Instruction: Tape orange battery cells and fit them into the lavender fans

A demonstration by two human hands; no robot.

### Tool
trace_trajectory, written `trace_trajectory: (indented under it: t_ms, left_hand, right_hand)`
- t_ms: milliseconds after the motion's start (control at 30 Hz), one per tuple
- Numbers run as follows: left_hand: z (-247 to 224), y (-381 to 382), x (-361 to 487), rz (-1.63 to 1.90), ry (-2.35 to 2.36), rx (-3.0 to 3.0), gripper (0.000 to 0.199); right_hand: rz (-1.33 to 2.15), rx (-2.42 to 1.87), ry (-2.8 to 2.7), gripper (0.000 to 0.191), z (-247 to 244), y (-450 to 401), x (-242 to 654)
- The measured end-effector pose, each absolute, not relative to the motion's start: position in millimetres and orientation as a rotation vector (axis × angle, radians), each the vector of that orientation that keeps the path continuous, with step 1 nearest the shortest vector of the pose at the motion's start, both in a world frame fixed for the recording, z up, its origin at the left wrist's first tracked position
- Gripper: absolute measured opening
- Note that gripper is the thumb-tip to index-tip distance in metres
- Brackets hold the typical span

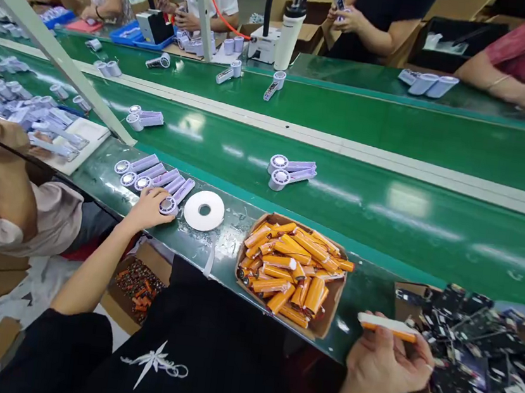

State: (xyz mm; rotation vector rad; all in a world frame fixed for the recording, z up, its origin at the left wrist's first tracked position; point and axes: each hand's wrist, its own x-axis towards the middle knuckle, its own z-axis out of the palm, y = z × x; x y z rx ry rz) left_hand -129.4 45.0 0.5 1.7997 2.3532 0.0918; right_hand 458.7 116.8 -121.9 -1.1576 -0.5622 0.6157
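Orange, with a white strip along its top, the cylinder (387, 330) is pinched between the thumb and fingers of the right hand (388, 360), over the near edge of the dark green ledge (362, 282). The fingers of the left hand (148, 209) curve over the round end of a lilac part (168, 205), touching it; whether they grip it, I cannot tell. More lilac parts (143, 182) lie side by side just beyond that hand, and a white tape roll (194, 210) lies flat just to its right.

Between the hands, a cardboard box (327, 324) heaped with orange cylinders reaches nearly across the ledge. A strip of ledge surface runs between this box and the tape roll; another separates it from the carton (405, 289) of black parts (481, 363) beside the right hand. The near edge meets the dark shirt; the far edge borders the glossy green belt (365, 219), where two lilac parts (283, 180) lie together and a broad green stretch continues rightward. A pale rail (358, 151) divides this belt from the next.

Beyond sit several people, near a white tumbler (288, 41). A slanting post (64, 54) crosses the left side.
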Motion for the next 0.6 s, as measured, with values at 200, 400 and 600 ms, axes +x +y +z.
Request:
trace_trajectory:
  t_ms: [200, 400, 600]
  left_hand:
    - [27, 59, -113, 0.006, 2.502, 1.917, 0.072]
    - [40, 223, 11, 0.25, 1.854, 2.41, 0.058]
    - [19, 333, 131, -0.034, 1.713, 2.669, 0.048]
  right_hand:
    - [0.722, -1.265, -0.563, 0.075, -114, 108, 453]
    - [0.804, -1.226, -0.471, 0.068, -104, 114, 445]
    - [0.925, -1.154, -0.42, 0.065, -95, 113, 441]
